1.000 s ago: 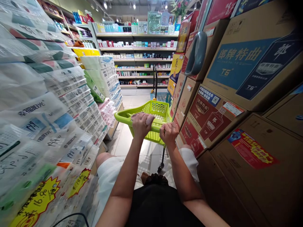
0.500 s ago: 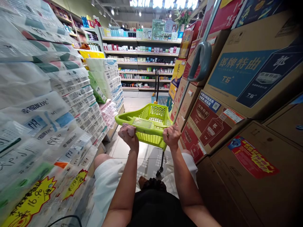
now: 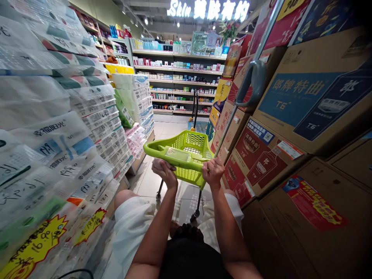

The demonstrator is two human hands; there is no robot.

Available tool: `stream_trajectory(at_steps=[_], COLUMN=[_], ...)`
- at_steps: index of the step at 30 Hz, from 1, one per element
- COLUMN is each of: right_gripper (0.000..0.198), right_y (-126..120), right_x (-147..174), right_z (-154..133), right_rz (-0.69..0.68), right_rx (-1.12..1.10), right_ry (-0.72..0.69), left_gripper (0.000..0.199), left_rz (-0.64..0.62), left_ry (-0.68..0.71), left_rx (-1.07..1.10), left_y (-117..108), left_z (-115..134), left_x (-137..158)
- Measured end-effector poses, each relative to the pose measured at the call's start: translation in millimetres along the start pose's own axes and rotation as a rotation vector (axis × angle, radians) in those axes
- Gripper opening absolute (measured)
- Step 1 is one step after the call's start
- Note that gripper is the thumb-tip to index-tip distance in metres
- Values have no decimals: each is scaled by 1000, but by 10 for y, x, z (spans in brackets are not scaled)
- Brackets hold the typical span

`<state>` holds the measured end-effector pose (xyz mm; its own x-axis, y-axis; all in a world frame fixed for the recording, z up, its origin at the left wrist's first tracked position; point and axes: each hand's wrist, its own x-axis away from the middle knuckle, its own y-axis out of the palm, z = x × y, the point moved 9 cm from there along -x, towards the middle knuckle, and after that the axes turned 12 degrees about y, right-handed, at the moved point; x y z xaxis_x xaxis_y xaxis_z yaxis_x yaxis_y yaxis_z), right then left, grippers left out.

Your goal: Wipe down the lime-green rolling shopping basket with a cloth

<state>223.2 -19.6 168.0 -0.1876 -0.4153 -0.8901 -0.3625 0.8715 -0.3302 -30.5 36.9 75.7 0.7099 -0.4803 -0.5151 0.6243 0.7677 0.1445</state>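
A lime-green shopping cart (image 3: 192, 141) with a perforated basket stands close in front of me. My left hand (image 3: 165, 174) is closed at the left part of its handle bar, low against the bar's near edge. A pale patch shows at those fingers; I cannot tell what it is. My right hand (image 3: 213, 171) is wrapped round the right end of the handle. A long metal pole with a grey loop grip (image 3: 252, 82) slants down to beside my right hand; whether that hand touches it I cannot tell.
Tall stacks of wrapped tissue packs (image 3: 99, 120) line the left, with yellow price signs (image 3: 40, 240). Cardboard cartons (image 3: 302, 93) are piled on the right. A hand truck (image 3: 194, 106) stands ahead in the tiled aisle (image 3: 168, 122), before shelves of small boxed goods (image 3: 180, 71).
My left hand has turned and dropped slightly on the handle. My right hand keeps its hold. The view has tilted, showing more of the lit sign, and another left cart leg has come into sight.
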Motion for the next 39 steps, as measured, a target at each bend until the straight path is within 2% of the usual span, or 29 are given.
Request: stream_trajectory(at_steps=[3, 5, 9, 11, 13, 15, 17, 20, 24, 27, 31, 34, 37, 39], right_gripper=[34, 32, 30, 29, 27, 22, 17, 17, 26, 28, 25, 20, 17, 16], right_y=[-60, -110, -208, -240, -264, -281, -253, -106, 16, 28, 17, 56, 84, 90], right_x=[3, -1, -48, -85, -116, -128, -119, -82, -47, -36, -64, -105, -138, -149], right_z=[43, 98, 300, 388, 406, 330, 165, -102, -181, -85, 117, 250, 309, 295], right_rz=[12, 16, -15, -59, -87, -76, -69, -109, -81, -48, -38, -77, -86, -77], right_rx=[-58, -108, -166, -147, -66, 42, 102, 135, 167, 175, 198, 197, 208, 217], right_ry=[-8, -19, -7, 14, 35, 56, 73, 93, 114, 87, 117, 176, 215, 213], left_gripper=[49, 51, 54, 52, 50, 50, 51, 52, 49, 43, 36, 47, 60, 64], left_rz=[39, -21, -135, -126, -32, 91, 134, 31, -55, -205, -522, -834, -1191, -1369], left_ry=[-9, 40, 163, 187, 193, 226, 302, 436, 515, 605, 739, 671, 535, 483], left_rx=[1, -8, -20, -27, -61, -118, -165, -175, -176, -207, -386, -590, -756, -799], left_y=[-137, -128, -49, -64, -172, -327, -414, -373, -328, -207, 76, 415, 787, 955], left_z=[-12, 96, 339, 364, 328, 301, 317, 350, 361, 556, 1008, 1131, 1024, 943], left_x=[-277, -159, 335, 369, 220, 22, -101, -105, -111, -249, -403, -534, -621, -641])
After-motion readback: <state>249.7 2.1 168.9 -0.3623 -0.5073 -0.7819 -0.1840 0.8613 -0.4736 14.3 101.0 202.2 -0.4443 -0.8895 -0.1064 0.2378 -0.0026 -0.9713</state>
